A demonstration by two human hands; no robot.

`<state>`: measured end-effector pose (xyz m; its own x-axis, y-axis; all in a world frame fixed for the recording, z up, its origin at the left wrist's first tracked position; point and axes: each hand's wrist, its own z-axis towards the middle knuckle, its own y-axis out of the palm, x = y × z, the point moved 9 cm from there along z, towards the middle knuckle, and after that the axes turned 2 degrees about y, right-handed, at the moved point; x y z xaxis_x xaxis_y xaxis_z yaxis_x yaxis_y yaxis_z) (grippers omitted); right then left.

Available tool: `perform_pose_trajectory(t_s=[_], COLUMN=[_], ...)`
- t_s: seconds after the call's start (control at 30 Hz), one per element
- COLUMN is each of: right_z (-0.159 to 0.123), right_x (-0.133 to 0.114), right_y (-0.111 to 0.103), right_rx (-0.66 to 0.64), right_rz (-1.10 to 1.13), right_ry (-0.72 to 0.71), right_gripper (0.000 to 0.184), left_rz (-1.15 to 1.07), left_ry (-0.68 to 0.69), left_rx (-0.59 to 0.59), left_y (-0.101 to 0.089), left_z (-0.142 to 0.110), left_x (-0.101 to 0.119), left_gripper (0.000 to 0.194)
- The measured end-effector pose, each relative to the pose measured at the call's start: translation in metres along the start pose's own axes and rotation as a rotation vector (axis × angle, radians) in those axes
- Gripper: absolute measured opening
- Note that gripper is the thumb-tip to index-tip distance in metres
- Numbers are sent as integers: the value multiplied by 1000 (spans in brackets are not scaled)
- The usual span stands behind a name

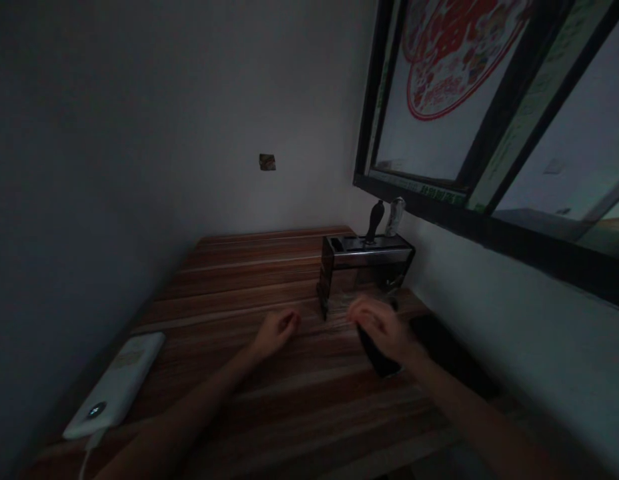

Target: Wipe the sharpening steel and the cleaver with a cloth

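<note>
The blurred right hand (382, 325) partly covers a dark object (383, 363), while the top edge cuts off a red print (454, 83) and the bottom a white cable (85, 460).

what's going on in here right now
A person has both bare hands over a striped wooden table. The right hand is at a dark object, though blur hides whether it grips it. The left hand is curled, with nothing visible in it. Beyond the right hand stands a dark rack with two upright handles.
</note>
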<state>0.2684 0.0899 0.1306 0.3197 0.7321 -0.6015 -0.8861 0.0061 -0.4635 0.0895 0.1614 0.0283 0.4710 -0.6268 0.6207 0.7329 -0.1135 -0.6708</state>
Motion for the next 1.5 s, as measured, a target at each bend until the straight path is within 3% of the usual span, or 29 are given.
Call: perform_pose_trajectory(t_s=[0.1, 0.17, 0.23, 0.33, 0.5, 0.73, 0.9, 1.13, 1.5], right_z=[-5, -17, -33, -51, -59, -65, -69, -70, -61], right_x=[-23, -32, -37, -37, -30, -30, -25, -24, -24], right_y=[93, 139, 174, 203, 211, 212, 220, 224, 216], right_rx=[-323, -431, -503, -537, -494, -483, -525, -587, -499], right_rz=[-29, -86, -156, -213, -317, -295, -299, -321, -301], right_ry=[-234, -396, -552, -686, -692, -712, -700, -692, -648], right_gripper=[38, 40, 37, 39, 40, 39, 36, 37, 42], left_rz=[136, 216, 289, 379, 484, 527, 519, 526, 503], left_ry=[91, 145, 190, 260, 351, 396, 369, 286, 205], left_rx=[-188, -278, -340, -414, -478, -493, -483, -485, -474], left_y=[23, 32, 37, 43, 52, 55, 55, 60, 57], left_z=[-16, -22, -25, -27, -30, -32, -31, -28, -25], left_x=[9, 12, 15, 19, 27, 31, 31, 25, 19], left_gripper=[12, 6, 4, 8, 11, 14, 21, 16, 11])
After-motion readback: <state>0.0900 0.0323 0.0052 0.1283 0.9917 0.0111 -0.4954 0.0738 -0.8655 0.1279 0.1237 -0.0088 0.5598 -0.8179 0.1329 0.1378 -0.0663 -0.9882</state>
